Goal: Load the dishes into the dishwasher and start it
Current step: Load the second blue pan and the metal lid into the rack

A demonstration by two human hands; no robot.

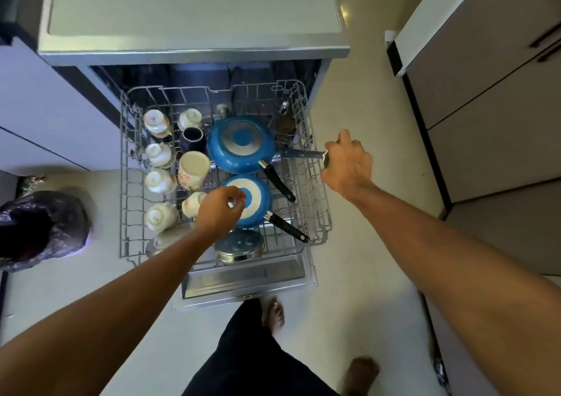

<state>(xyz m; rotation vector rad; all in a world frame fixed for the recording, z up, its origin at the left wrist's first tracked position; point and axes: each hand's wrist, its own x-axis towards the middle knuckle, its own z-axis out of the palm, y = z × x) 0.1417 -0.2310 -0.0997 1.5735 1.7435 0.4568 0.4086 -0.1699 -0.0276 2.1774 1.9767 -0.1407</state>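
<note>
Right hand grips long grey-blue metal utensil at grey wire dishwasher rack rim | left hand curled over small blue frying pan, contact unclear

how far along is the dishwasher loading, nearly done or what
Done: the pulled-out grey wire rack already holds pale ceramic cups, two upturned blue frying pans and a round steel dish. In hand: the right hand grips a blue-grey handled utensil at the rack's right edge; the left hand is over the smaller pan. Left: place it, slide the rack in, shut the door, start the machine.
</note>
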